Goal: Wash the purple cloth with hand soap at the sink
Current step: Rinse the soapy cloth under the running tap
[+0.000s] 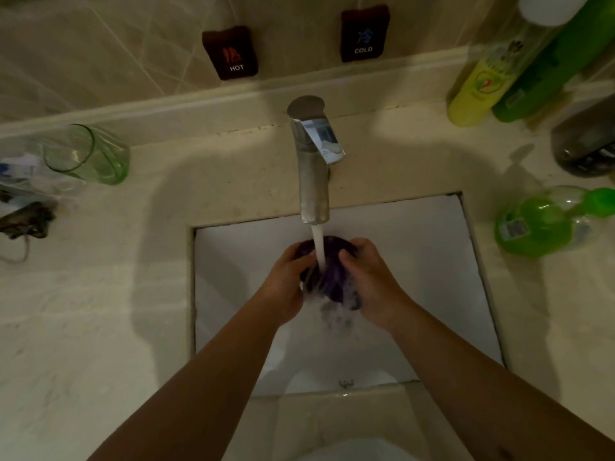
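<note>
1. The cloth (332,277) is bunched into a dark purple wad over the sink (416,261), directly under the tap (312,174).
2. A white stream of water (319,247) falls from the tap's spout onto the top of the cloth and splashes off below it, with foam showing at the cloth's lower edge.
3. The left hand (286,287) grips the left side of the cloth, thumb on top and fingers curled round its far side.
4. The right hand (372,284) grips the right side in the same way, thumb pressed on the cloth just beside the stream.
5. Both forearms reach in from the bottom edge and meet at the cloth, held above the white basin floor.
6. The sink is a square white basin set into a pale stone bench (100,311); a small overflow fitting (346,383) shows at the near wall.
7. On the tiled wall behind the tap hang two dark tags, one marked HOT (230,53) to the left and one marked COLD (365,33) to the right.
8. On the bench to the left stands a clear green glass (88,154), with blurred clutter beside it at the edge.
9. On the bench to the right a green soap bottle (545,221) lies near the sink's corner.
10. Farther back on the right stand a yellow bottle (479,84) and a taller green bottle (545,61), touching each other, with a dark container (585,144) in front of them.
</note>
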